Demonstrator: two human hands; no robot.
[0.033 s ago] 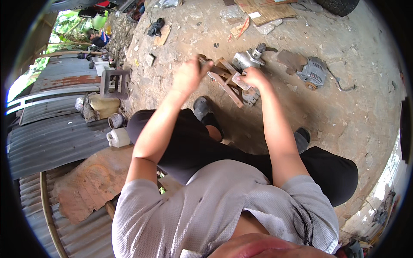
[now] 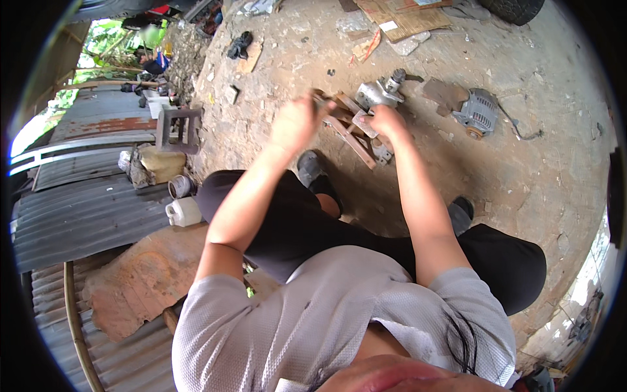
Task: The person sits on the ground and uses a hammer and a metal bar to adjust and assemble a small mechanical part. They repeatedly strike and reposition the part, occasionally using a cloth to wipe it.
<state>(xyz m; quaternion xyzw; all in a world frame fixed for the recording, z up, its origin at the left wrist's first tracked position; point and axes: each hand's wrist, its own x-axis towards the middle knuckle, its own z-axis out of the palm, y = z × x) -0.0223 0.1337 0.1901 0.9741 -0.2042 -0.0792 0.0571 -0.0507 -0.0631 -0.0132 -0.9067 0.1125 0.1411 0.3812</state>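
Note:
My left hand (image 2: 294,124) is closed and blurred, with the dark end of something I cannot make out at its fingertips. It is over the left end of a brown slatted frame (image 2: 353,142) on the ground; whether the frame is wood or rusty metal is unclear. My right hand (image 2: 385,121) pinches a pale flat piece (image 2: 363,121) against the frame's right side. Just beyond that hand lies a silver starter motor (image 2: 379,93). Under the frame, a grey metal part (image 2: 382,153) shows partly.
An alternator (image 2: 480,112) with a cable lies to the right, beside a rusty plate (image 2: 444,97). My shoes (image 2: 311,168) flank the work. Plywood (image 2: 408,19) and a tyre (image 2: 516,9) are at the back. Left are a hollow block (image 2: 178,129), a white jug (image 2: 184,212) and corrugated sheets (image 2: 85,212).
My left hand has shifted slightly right, closer to the frame, and become more blurred. My right hand keeps its hold. The whole view has shifted slightly.

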